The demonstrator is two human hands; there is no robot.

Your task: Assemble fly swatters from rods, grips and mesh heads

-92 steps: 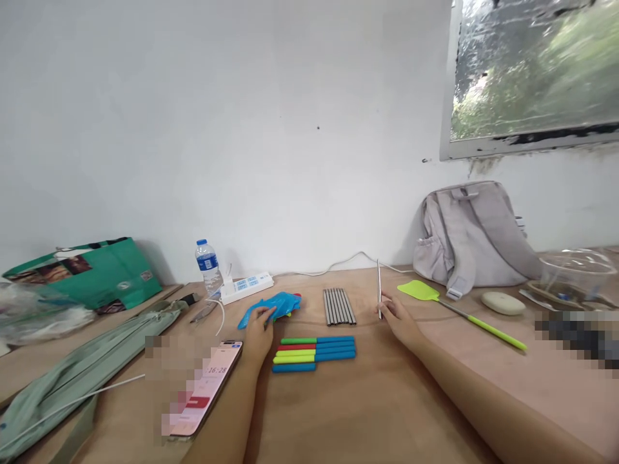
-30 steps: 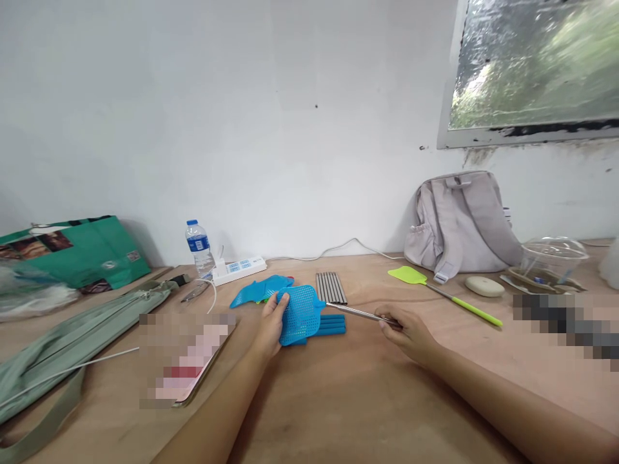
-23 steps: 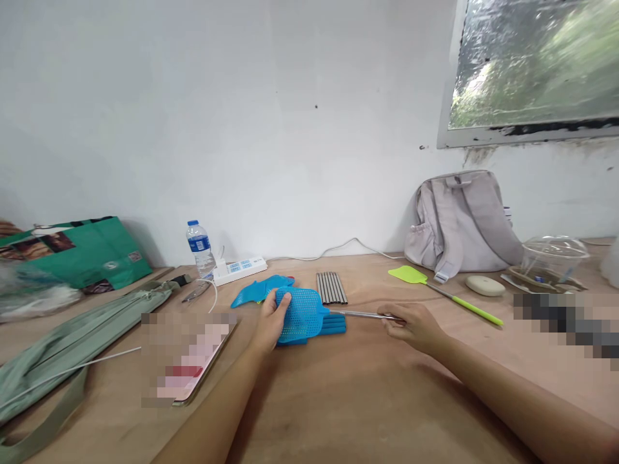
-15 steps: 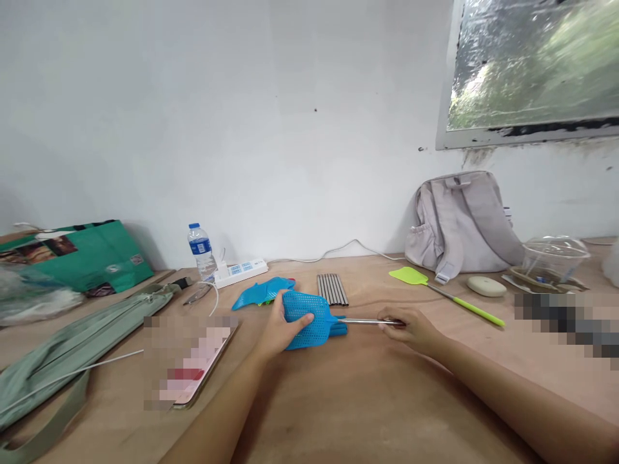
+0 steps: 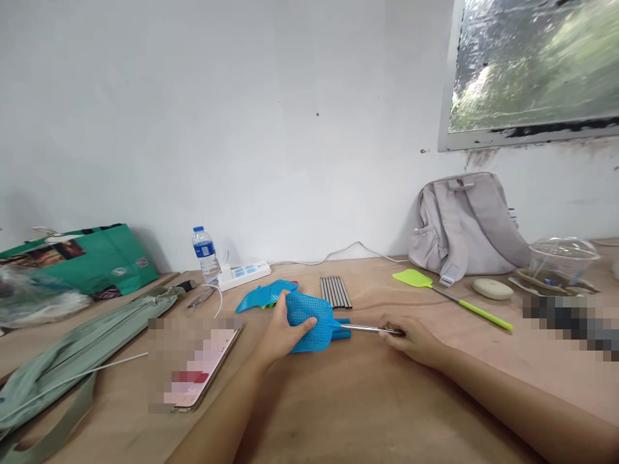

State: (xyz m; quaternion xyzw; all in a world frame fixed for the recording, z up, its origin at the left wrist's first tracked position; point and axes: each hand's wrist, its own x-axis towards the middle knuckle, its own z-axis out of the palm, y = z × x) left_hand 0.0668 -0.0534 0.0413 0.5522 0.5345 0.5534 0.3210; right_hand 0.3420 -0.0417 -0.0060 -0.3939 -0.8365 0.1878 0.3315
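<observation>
My left hand [image 5: 286, 327] is closed around the blue perforated head of a fly swatter [image 5: 316, 322], thumb across its face. My right hand [image 5: 409, 336] pinches the far end of a thin metal rod [image 5: 360, 328], which meets the narrow neck of the blue head. Partly hidden under the neck lie blue tube-like pieces [image 5: 344, 334]. More blue swatter heads [image 5: 264, 295] are piled behind my left hand, with a bit of green and red showing. A row of metal rods [image 5: 336, 292] lies just beyond the held swatter.
A yellow-green fly swatter [image 5: 486, 316] lies at the right, near a pale oval case [image 5: 492, 289] and a grey backpack [image 5: 467, 225]. On the left are a phone [image 5: 203, 370], a water bottle [image 5: 207, 254], a power strip [image 5: 244, 274] and a green-grey bag [image 5: 91, 348].
The view has shifted slightly. The rod slopes down a little more toward my right hand. Both hands keep their grip, and the rod still meets the blue head's neck.
</observation>
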